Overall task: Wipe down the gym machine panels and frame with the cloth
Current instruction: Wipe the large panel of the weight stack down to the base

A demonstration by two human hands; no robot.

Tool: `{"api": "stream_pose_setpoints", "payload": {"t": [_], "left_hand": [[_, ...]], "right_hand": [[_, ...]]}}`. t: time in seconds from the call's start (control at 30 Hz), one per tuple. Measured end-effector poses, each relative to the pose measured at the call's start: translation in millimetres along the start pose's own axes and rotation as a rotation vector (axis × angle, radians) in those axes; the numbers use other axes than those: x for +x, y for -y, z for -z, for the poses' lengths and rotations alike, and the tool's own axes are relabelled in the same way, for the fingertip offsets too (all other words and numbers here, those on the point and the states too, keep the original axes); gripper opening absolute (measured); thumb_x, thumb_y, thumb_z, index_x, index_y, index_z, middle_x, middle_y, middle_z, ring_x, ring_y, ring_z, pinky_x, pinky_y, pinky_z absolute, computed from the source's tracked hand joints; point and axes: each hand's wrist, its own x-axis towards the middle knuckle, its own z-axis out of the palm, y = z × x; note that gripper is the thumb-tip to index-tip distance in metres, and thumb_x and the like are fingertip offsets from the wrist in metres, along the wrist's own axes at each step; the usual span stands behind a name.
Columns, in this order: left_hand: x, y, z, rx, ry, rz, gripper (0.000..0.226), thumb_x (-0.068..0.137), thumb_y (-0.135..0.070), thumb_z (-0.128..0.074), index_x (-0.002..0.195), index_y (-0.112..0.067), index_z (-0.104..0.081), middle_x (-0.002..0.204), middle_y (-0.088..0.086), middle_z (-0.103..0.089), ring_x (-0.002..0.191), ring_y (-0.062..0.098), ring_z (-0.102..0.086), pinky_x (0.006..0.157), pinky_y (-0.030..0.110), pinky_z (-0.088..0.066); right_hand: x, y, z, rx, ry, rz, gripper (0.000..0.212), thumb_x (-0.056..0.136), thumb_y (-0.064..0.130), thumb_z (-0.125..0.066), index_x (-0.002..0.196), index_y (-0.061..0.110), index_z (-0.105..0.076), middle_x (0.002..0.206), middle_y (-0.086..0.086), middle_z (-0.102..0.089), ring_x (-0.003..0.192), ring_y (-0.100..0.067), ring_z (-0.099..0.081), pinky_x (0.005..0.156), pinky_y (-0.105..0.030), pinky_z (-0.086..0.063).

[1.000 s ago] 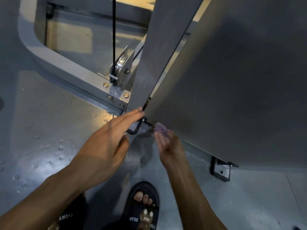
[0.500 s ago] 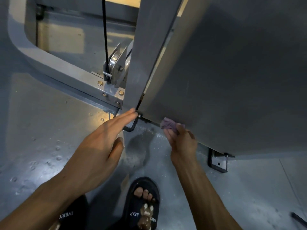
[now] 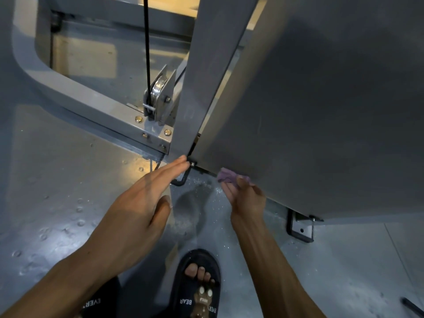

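A large grey machine panel (image 3: 321,111) fills the right of the head view, with a grey upright frame post (image 3: 206,72) to its left. My right hand (image 3: 246,198) grips a small purple cloth (image 3: 226,175) and presses it against the panel's bottom edge near its left corner. My left hand (image 3: 137,207) reaches forward with straight fingers, the fingertips touching the foot of the post beside a black bracket (image 3: 182,180). It holds nothing.
A curved grey base rail (image 3: 75,95) runs left, bolted at the post, with a pulley (image 3: 158,90) and black cable (image 3: 146,42). A second black bracket (image 3: 299,228) sits under the panel. My sandalled foot (image 3: 198,283) stands on the wet grey floor (image 3: 57,203).
My right hand has slid the cloth rightward along the panel's bottom edge, from the corner. My left hand stays at the foot of the post.
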Motion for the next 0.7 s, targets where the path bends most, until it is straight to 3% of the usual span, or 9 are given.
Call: {"api": "stream_pose_setpoints", "payload": {"t": [0.07, 0.13, 0.23, 0.3, 0.4, 0.5, 0.63, 0.7], "left_hand": [[0.0, 1.8, 1.8, -0.010, -0.006, 0.004, 0.075, 0.098, 0.000, -0.054, 0.158, -0.040, -0.034, 0.160, -0.033, -0.030, 0.146, -0.014, -0.026, 0.115, 0.003, -0.015], [1.3, 3.1, 2.1, -0.012, -0.010, 0.006, 0.075, 0.098, 0.000, -0.053, 0.158, -0.040, -0.034, 0.160, -0.032, -0.031, 0.147, -0.013, -0.026, 0.116, 0.004, -0.016], [5.1, 1.3, 0.6, -0.024, -0.008, 0.018, 0.075, 0.099, -0.001, -0.054, 0.157, -0.043, -0.034, 0.160, -0.033, -0.031, 0.147, -0.012, -0.026, 0.117, 0.005, -0.016], [6.6, -0.8, -0.8, -0.030, -0.003, 0.007, 0.075, 0.098, 0.001, -0.056, 0.157, -0.041, -0.035, 0.160, -0.030, -0.033, 0.146, -0.012, -0.028, 0.117, 0.005, -0.017], [7.8, 0.3, -1.6, -0.021, 0.003, -0.004, 0.075, 0.097, 0.001, -0.056, 0.157, -0.038, -0.036, 0.161, -0.027, -0.033, 0.147, -0.011, -0.028, 0.116, 0.005, -0.017], [8.8, 3.4, 0.5, -0.022, 0.000, 0.005, 0.077, 0.096, 0.003, -0.057, 0.157, -0.039, -0.036, 0.161, -0.029, -0.033, 0.147, -0.011, -0.028, 0.117, 0.005, -0.017], [14.9, 4.5, 3.6, -0.020, -0.012, 0.013, 0.077, 0.097, 0.000, -0.056, 0.157, -0.042, -0.034, 0.160, -0.034, -0.031, 0.147, -0.012, -0.027, 0.117, 0.005, -0.018], [18.3, 3.8, 3.0, -0.021, -0.012, 0.016, 0.076, 0.097, 0.000, -0.056, 0.157, -0.042, -0.034, 0.160, -0.034, -0.031, 0.147, -0.011, -0.028, 0.119, 0.013, -0.023]], "right_hand": [[-10.3, 17.5, 7.7, 0.089, 0.003, 0.083, 0.003, 0.100, -0.002, -0.058, 0.098, -0.001, -0.061, 0.085, -0.020, -0.073, 0.076, -0.026, -0.075, 0.071, -0.032, -0.064], [-15.4, 27.2, 12.8, 0.101, -0.010, 0.168, 0.008, 0.100, 0.001, -0.061, 0.095, 0.006, -0.057, 0.076, -0.013, -0.071, 0.072, -0.022, -0.074, 0.074, -0.035, -0.065], [-15.2, 16.1, 5.4, 0.043, -0.035, 0.170, 0.003, 0.099, 0.002, -0.062, 0.097, 0.002, -0.060, 0.095, -0.019, -0.072, 0.087, -0.028, -0.073, 0.075, -0.035, -0.064], [-9.5, -0.1, -2.5, 0.031, -0.037, 0.099, 0.012, 0.100, 0.001, -0.061, 0.107, -0.009, -0.062, 0.109, -0.024, -0.072, 0.095, -0.034, -0.074, 0.074, -0.033, -0.064], [-2.7, -12.4, -17.8, 0.035, -0.016, -0.052, 0.013, 0.103, 0.001, -0.056, 0.108, -0.009, -0.063, 0.100, -0.025, -0.075, 0.082, -0.028, -0.076, 0.069, -0.030, -0.064], [-8.0, -8.3, -31.0, 0.057, -0.022, -0.107, 0.022, 0.102, 0.003, -0.059, 0.119, -0.010, -0.058, 0.110, -0.030, -0.072, 0.080, -0.029, -0.076, 0.065, -0.032, -0.064], [-48.7, 33.2, -39.7, 0.092, 0.063, 0.002, 0.013, 0.102, 0.009, -0.060, 0.108, -0.003, -0.060, 0.105, -0.028, -0.074, 0.090, -0.031, -0.077, 0.075, -0.033, -0.064], [-71.4, 61.8, -43.9, 0.132, 0.151, 0.113, 0.007, 0.101, 0.009, -0.061, 0.097, 0.003, -0.060, 0.094, -0.022, -0.076, 0.089, -0.029, -0.077, 0.082, -0.037, -0.064]]}}
